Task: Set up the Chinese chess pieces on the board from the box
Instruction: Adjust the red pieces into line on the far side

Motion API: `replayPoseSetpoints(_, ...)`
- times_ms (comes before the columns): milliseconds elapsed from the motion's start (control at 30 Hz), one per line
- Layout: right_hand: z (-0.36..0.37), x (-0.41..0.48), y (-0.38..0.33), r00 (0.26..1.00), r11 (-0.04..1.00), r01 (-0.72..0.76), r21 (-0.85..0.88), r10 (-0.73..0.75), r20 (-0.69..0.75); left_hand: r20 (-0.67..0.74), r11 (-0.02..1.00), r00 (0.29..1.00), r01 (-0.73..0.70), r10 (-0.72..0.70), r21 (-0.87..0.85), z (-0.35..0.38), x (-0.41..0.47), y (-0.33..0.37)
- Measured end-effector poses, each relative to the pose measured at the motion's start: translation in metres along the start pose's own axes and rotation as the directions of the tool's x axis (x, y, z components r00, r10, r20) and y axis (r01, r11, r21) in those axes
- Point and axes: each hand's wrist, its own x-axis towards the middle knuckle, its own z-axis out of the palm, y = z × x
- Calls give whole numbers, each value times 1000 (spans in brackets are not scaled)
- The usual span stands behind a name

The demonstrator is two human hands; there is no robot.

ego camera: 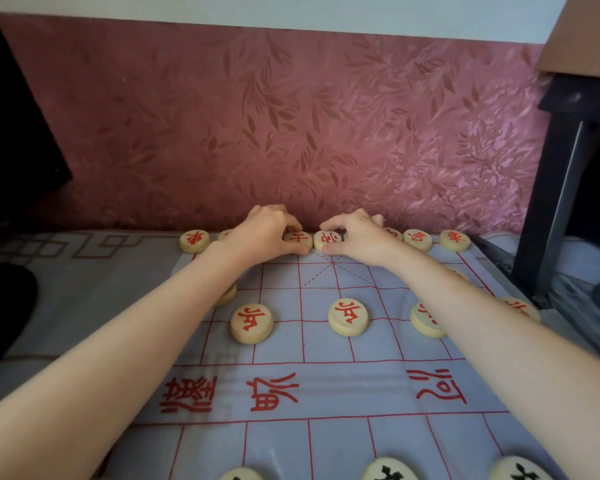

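A pale plastic board sheet (pixel 326 386) with red grid lines lies in front of me. Round wooden pieces with red characters line its far row along the wall. My left hand (pixel 264 233) pinches one far-row red piece (pixel 297 238) between thumb and fingers. Right beside it, my right hand (pixel 357 237) pinches the neighbouring red piece (pixel 327 239). Red soldier pieces (pixel 252 323) (pixel 348 317) stand in the nearer row, some half hidden by my forearms. Black-character pieces (pixel 388 471) show at the bottom edge. The box is not in view.
A pink leaf-patterned wall (pixel 291 133) rises directly behind the far row. Dark furniture (pixel 575 174) stands at the right, close to the board's corner. A grey patterned cloth (pixel 66 289) extends left of the board, with a dark shape at the far left.
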Motion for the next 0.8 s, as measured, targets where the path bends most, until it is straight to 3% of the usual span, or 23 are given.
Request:
replayPoseSetpoints(500,5,-1,5,999,999,35,34,-34,-35,8,1000,1000,18,-18,20,1,-1,3)
replayPoseSetpoints(700,-6,-4,14,987,989,138,-53,-141,-73,5,999,1000,28,-28,40,-3,-2,7)
replayPoseSetpoints(800,-26,-2,38,988,998,51,-34,-55,-142,-20,1000,1000,-3,3,-29,-7,0,14)
